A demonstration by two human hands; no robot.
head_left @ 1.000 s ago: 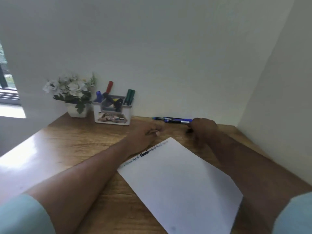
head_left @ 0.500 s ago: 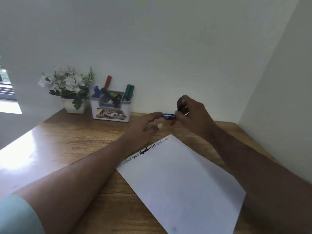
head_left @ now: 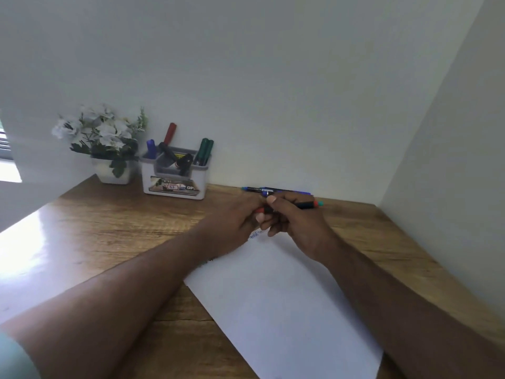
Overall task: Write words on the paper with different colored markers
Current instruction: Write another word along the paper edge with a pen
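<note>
Beyond both hands (head_left: 269, 217), blue pens (head_left: 273, 190) lie beside the holder (head_left: 175, 181)

place: home or office writing nook | evidence: wooden counter (head_left: 109, 228) set into a plain white wall corner | marker caddy (head_left: 175, 179) and potted white flowers (head_left: 102, 138) at counter's far left | window light at left edge

Paper (head_left: 284, 302) lies on the desk (head_left: 109, 231); holder (head_left: 175, 179) behind-left (plant (head_left: 109, 143) further left).
</note>
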